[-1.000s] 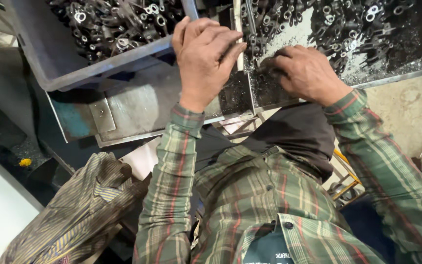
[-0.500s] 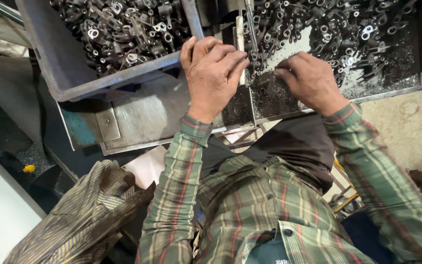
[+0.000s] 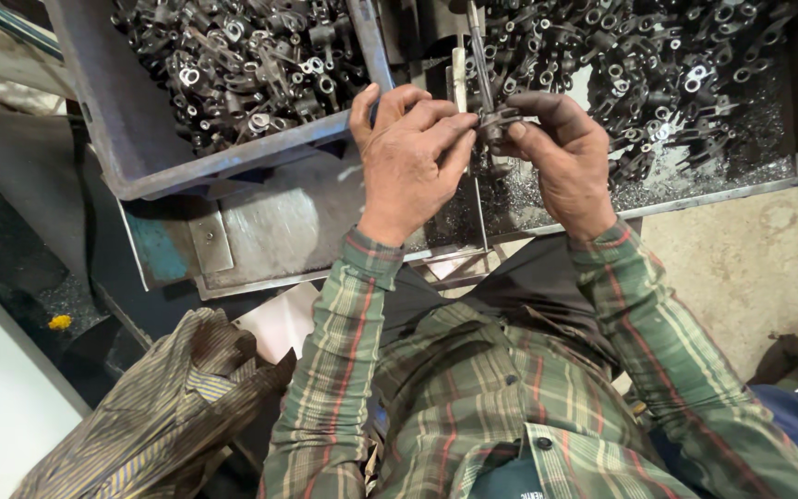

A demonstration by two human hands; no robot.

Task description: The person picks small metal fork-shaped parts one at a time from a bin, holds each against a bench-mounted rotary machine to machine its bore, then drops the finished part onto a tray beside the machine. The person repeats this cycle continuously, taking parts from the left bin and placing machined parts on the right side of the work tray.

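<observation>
From the head view I see both hands have lifted off the grey metal tray [image 3: 695, 199]: my left hand [image 3: 413, 157] and right hand [image 3: 561, 148] now pinch one small dark forged metal part [image 3: 496, 120] between them, so fitting begins.

A small dark metal part [image 3: 496, 122], forged and dull grey, sits pinched between the fingertips of the left hand [image 3: 410, 159] and the right hand [image 3: 561, 148]. It lies roughly level, raised just above the tray, its shape mostly hidden by the fingers closing around both ends.
</observation>
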